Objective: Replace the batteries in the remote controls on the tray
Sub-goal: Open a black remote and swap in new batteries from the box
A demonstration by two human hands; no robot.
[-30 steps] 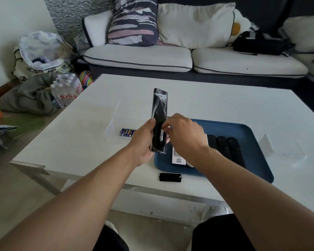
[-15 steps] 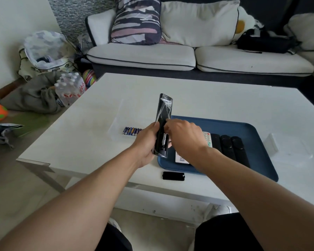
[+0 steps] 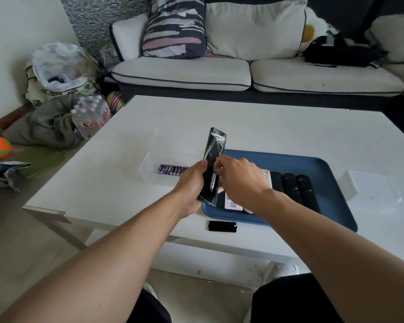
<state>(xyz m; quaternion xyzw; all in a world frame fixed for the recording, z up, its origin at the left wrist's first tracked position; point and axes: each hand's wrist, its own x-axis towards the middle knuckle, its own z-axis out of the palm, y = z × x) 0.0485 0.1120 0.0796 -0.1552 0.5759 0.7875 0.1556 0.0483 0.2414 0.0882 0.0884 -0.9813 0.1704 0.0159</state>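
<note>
Both hands, left [image 3: 191, 185] and right [image 3: 240, 183], meet with fingers curled.

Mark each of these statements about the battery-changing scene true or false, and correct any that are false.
1. The left hand holds a black remote wrapped in clear plastic. True.
2. The battery cover lies inside the blue tray. False: it lies on the white table, in front of the tray.
3. A row of batteries lies left of the tray. True.
4. The tray holds no other remotes. False: several black remotes lie in it.
</note>
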